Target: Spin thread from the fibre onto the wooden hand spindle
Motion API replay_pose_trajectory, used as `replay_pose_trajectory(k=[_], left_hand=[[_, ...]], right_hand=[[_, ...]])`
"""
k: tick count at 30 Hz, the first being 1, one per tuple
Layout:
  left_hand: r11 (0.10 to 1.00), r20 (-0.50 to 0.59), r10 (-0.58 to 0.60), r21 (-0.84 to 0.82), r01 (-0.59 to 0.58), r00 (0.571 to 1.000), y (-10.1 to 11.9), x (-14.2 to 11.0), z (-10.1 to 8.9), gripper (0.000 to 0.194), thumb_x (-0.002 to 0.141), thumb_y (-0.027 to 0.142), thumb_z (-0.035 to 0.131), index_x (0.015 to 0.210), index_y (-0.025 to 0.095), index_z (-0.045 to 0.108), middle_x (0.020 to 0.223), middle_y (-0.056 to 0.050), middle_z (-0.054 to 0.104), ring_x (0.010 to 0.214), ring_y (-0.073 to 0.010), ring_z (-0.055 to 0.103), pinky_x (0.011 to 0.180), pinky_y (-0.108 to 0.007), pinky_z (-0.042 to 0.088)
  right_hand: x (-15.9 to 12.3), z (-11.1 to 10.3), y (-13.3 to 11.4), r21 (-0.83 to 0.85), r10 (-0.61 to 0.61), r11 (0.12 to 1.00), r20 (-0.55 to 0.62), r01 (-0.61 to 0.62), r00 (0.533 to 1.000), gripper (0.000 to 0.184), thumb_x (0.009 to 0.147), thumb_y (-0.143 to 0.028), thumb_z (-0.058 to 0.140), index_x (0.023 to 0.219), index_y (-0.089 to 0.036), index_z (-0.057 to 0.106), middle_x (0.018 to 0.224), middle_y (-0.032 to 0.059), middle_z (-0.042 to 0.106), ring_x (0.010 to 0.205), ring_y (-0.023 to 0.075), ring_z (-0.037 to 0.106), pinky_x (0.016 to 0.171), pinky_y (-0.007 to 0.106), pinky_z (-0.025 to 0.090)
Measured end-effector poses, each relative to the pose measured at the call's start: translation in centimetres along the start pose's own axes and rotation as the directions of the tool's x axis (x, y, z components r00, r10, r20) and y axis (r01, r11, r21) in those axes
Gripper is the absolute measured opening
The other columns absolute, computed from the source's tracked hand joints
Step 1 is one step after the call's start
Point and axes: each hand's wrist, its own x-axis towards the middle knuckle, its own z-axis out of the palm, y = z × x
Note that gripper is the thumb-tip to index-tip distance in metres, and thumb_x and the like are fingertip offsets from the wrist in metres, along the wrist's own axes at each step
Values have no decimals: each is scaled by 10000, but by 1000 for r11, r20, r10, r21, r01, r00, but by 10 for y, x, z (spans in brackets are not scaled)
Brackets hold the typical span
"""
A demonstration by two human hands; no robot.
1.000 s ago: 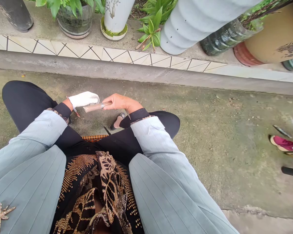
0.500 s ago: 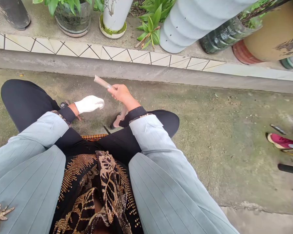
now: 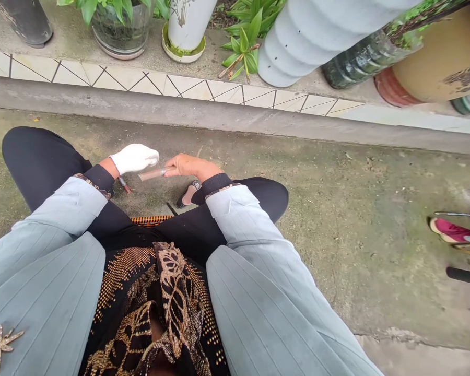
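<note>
I sit on mossy concrete with my knees apart. My left hand (image 3: 135,157) wears a white glove and is closed over the left end of a short brownish stick-like tool (image 3: 152,174). My bare right hand (image 3: 188,165) grips the tool's right end with its fingers curled round it. The tool lies about level between the two hands, just above the ground in front of my lap. What the tool is exactly I cannot make out. A sandalled foot (image 3: 188,195) shows just below my right wrist.
A concrete kerb with a tiled face (image 3: 203,94) runs across ahead, carrying potted plants (image 3: 119,23), a white vase (image 3: 188,26) and a large white ribbed pipe (image 3: 297,47). At the right edge lie a pink shoe (image 3: 452,230) and thin rods.
Half a second ago my right hand held the tool raised and tilted, away from the glove. It has come back down, and both hands are on the tool again.
</note>
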Motion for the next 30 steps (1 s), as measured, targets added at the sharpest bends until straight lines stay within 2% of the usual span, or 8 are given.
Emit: replay_pose_trajectory(k=[3, 6, 10, 12, 17, 22, 26, 30], left_hand=[[982, -23, -29, -189, 24, 999, -11, 3, 5, 246, 840, 352, 513, 884, 178, 681, 819, -20, 682, 716, -148, 560, 617, -230, 349], [854, 20, -48, -518, 52, 999, -18, 5, 15, 321, 904, 386, 467, 929, 132, 660, 742, -44, 652, 655, -131, 537, 588, -230, 388], [761, 99, 16, -647, 52, 995, -12, 5, 31, 399, 928, 467, 439, 961, 136, 661, 603, -14, 572, 518, -100, 479, 505, -206, 380], [740, 143, 68, -671, 46, 987, -5, 4, 37, 396, 902, 484, 486, 914, 136, 673, 580, -6, 559, 471, -85, 437, 477, -199, 347], [770, 183, 125, -638, 21, 975, 14, 4, 36, 347, 875, 416, 519, 715, 135, 644, 631, -23, 598, 471, -70, 418, 491, -202, 334], [780, 122, 113, -626, -12, 986, 21, -1, 15, 302, 849, 356, 523, 682, 128, 631, 626, -22, 588, 496, -73, 425, 512, -206, 335], [788, 93, 40, -615, 25, 995, 16, -5, 3, 263, 821, 317, 542, 666, 124, 630, 565, -7, 551, 469, -70, 401, 492, -208, 314], [796, 47, 71, -605, -28, 996, 4, -5, 1, 231, 803, 289, 549, 652, 127, 612, 594, -10, 575, 500, -76, 435, 502, -200, 333]], right_hand=[[-9, -4, -14, 135, -62, 989, -5, 62, 998, 217, 785, -334, 653, 919, -171, 706, 654, -37, 538, 591, 87, 434, 603, 235, 312], [-21, -13, -25, 378, -70, 917, -159, 126, 985, 276, 798, -389, 657, 952, -161, 663, 615, -41, 512, 529, 77, 419, 555, 225, 333], [-26, -26, -23, 555, 132, 804, -515, 213, 847, 394, 842, -574, 587, 891, -183, 581, 624, -28, 491, 497, 78, 402, 490, 208, 339], [-22, -29, -14, 555, 237, 816, -572, 158, 785, 415, 855, -597, 561, 903, -185, 580, 634, -19, 495, 503, 85, 411, 492, 211, 349], [-10, -23, 7, 294, 324, 939, -574, -180, 752, 346, 867, -472, 592, 975, -150, 660, 701, 29, 584, 628, 141, 504, 586, 251, 376], [-4, -13, 10, -96, 245, 940, -483, -329, 841, 306, 868, -420, 609, 1053, -195, 703, 864, 71, 675, 739, 177, 539, 643, 273, 331], [1, -7, 12, -232, 133, 954, -247, -191, 960, 279, 867, -395, 619, 1039, -198, 717, 832, 47, 672, 692, 147, 509, 613, 267, 287], [2, -2, 5, -178, 34, 983, -45, -41, 998, 234, 827, -350, 665, 977, -183, 730, 744, 9, 639, 632, 112, 474, 605, 257, 280]])
